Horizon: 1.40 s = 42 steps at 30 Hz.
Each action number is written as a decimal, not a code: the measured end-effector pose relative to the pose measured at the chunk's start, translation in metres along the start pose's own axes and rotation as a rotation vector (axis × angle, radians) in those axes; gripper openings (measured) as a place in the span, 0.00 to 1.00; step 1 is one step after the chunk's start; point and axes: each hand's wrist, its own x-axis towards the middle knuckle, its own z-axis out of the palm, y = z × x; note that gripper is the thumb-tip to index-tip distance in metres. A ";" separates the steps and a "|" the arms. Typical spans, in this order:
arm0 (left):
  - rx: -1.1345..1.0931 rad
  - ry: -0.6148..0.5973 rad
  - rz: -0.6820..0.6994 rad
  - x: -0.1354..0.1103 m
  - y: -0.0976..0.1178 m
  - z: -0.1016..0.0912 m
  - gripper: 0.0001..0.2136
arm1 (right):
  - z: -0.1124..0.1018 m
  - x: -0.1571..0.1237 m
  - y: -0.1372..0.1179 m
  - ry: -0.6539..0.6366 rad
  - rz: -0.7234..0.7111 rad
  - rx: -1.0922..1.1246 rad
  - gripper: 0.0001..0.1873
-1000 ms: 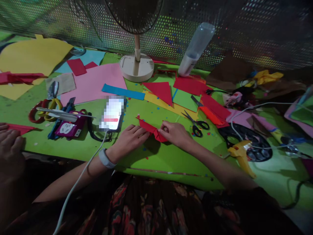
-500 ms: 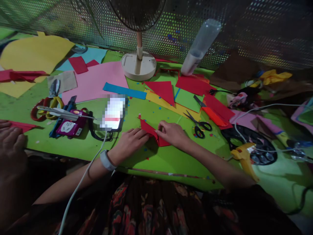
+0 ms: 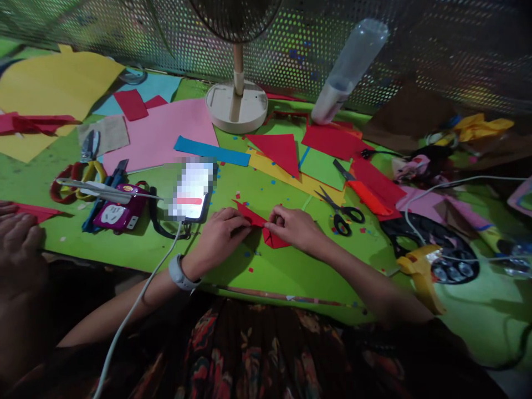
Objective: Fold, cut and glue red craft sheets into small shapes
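Note:
A folded piece of red paper [image 3: 251, 216] lies on the green table [image 3: 286, 271] in front of me. My left hand [image 3: 218, 235] rests on its left part with curled fingers pressing it down. My right hand [image 3: 293, 227] pinches its right part, fingers closed on the fold. Part of the paper is hidden under both hands. A watch sits on my left wrist.
A phone [image 3: 191, 191] with a white cable lies left of my hands. Black scissors [image 3: 338, 210], an orange cutter [image 3: 361, 194], a yellow glue gun [image 3: 419, 271], a fan base [image 3: 236, 105] and coloured paper sheets surround them. Another person's hand [image 3: 19, 238] rests at the left edge.
Both hands stay on the red paper; its folded tip has been pressed lower and flatter. The view has shifted slightly.

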 end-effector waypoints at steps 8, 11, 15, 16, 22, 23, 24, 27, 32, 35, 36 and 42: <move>-0.098 -0.041 -0.078 0.001 -0.002 0.000 0.04 | 0.001 0.000 0.000 0.015 0.006 0.026 0.09; -0.107 -0.042 -0.090 0.000 -0.004 0.001 0.04 | 0.000 -0.001 0.000 0.047 0.021 0.079 0.08; -0.113 -0.018 -0.108 0.000 -0.007 0.004 0.05 | 0.002 -0.003 0.000 0.105 -0.004 0.148 0.08; -0.114 -0.018 -0.109 0.001 -0.008 0.005 0.05 | 0.003 -0.004 0.000 0.109 -0.024 0.155 0.07; -0.123 -0.025 -0.103 0.002 -0.010 0.006 0.05 | 0.013 -0.005 0.000 0.090 -0.112 0.139 0.07; -0.122 -0.030 -0.104 0.002 -0.010 0.005 0.05 | 0.014 -0.005 -0.001 0.098 -0.119 0.128 0.07; -0.121 -0.033 -0.105 0.002 -0.009 0.005 0.05 | 0.015 -0.004 -0.001 0.105 -0.122 0.115 0.07; -0.118 -0.034 -0.101 0.002 -0.009 0.004 0.04 | 0.015 -0.003 -0.004 0.110 -0.095 0.093 0.06; -0.130 -0.025 -0.084 0.001 -0.009 0.005 0.03 | 0.015 -0.002 -0.004 0.109 -0.062 0.111 0.07; -0.138 -0.036 -0.079 0.001 -0.009 0.005 0.02 | 0.016 -0.002 -0.005 0.105 -0.052 0.115 0.07; -0.138 -0.042 -0.078 0.001 -0.009 0.005 0.02 | 0.016 -0.002 -0.005 0.103 -0.049 0.114 0.07; -0.079 -0.050 -0.068 0.001 -0.006 0.001 0.03 | 0.016 -0.001 -0.006 0.092 -0.051 0.084 0.07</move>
